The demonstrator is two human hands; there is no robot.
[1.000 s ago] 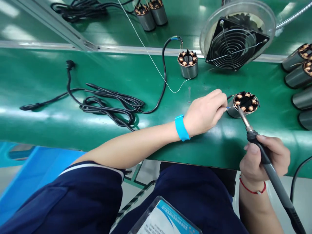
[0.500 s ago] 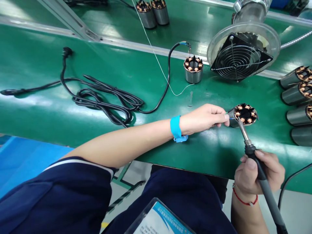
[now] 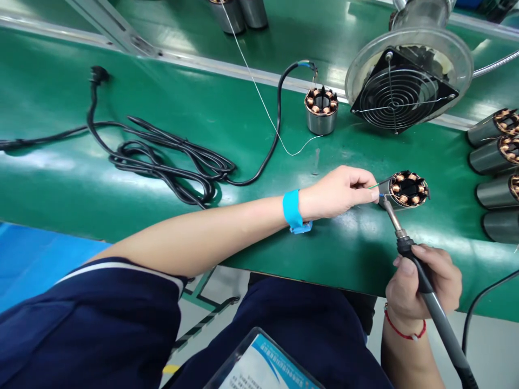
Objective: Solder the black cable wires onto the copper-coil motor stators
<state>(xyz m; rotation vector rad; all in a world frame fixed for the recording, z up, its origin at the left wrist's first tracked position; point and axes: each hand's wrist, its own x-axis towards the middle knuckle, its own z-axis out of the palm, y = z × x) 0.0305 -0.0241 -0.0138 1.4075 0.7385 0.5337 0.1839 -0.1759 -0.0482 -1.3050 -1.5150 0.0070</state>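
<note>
A motor stator (image 3: pixel 406 189) with copper coils lies tilted on the green conveyor belt (image 3: pixel 121 178). My left hand (image 3: pixel 340 190), with a blue wrist strap (image 3: pixel 292 210), pinches thin green and blue wire leads (image 3: pixel 377 186) at the stator's left side. My right hand (image 3: pixel 421 283) grips a soldering iron (image 3: pixel 425 292) whose metal tip (image 3: pixel 388 208) touches the leads beside the stator's edge. A thin solder wire (image 3: pixel 263 102) hangs down from above onto the belt.
A second stator (image 3: pixel 321 111) stands upright farther back, attached to a black power cord (image 3: pixel 162 156) coiled on the belt. A round fume fan (image 3: pixel 405 86) sits behind at the right. Several stators (image 3: pixel 497 156) lie at the right edge; two more (image 3: pixel 239 13) are beyond the rail.
The iron's tip slid left from the stator's rim down to the leads at my left fingertips. My right hand shifted slightly left. The view moved a little.
</note>
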